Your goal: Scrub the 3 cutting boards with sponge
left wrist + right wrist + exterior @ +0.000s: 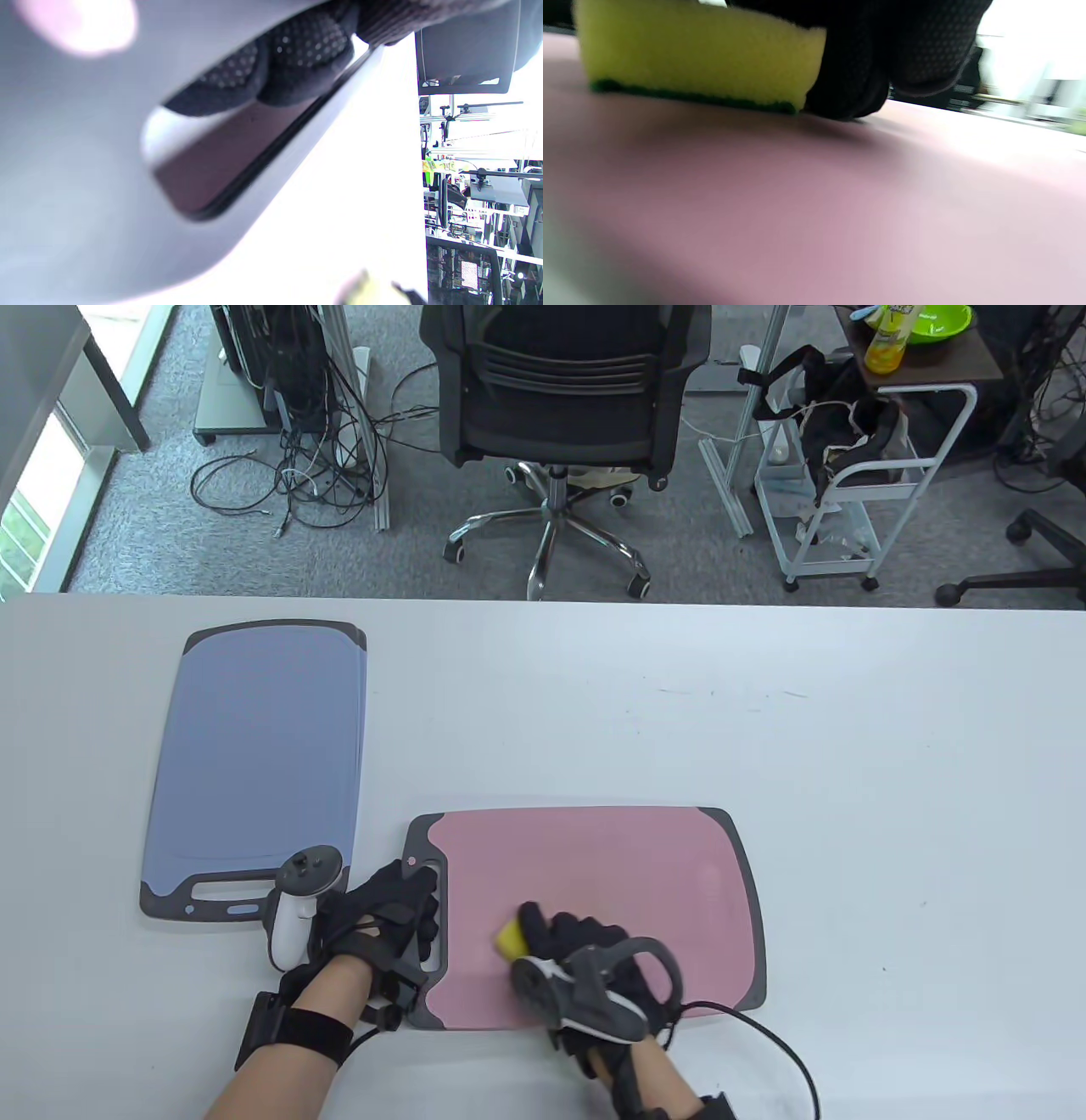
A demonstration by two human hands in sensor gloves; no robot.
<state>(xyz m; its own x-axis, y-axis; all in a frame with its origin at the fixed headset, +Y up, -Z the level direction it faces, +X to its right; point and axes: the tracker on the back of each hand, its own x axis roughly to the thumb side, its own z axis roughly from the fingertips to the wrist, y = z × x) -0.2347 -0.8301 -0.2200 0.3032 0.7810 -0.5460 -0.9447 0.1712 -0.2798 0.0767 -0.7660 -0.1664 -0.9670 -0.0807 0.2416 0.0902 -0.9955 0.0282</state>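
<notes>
sponge (509,937) on pink board (645,882) | right hand (585,954) grips it, fingers curled | left hand (386,916) grasps board handle

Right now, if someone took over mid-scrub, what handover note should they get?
Left hand: holds the pink cutting board at its handle end, fingers curled into the handle slot.
Right hand: grips the yellow sponge, green scouring side down, flat on the pink board's left half.
Blue cutting board: lies on the table to the left, clear of both hands.
Done: scrubbing of the pink board is under way; whether the blue board is scrubbed cannot be told.
Left: finish the pink board. Only two boards are in view; find the third.
</notes>
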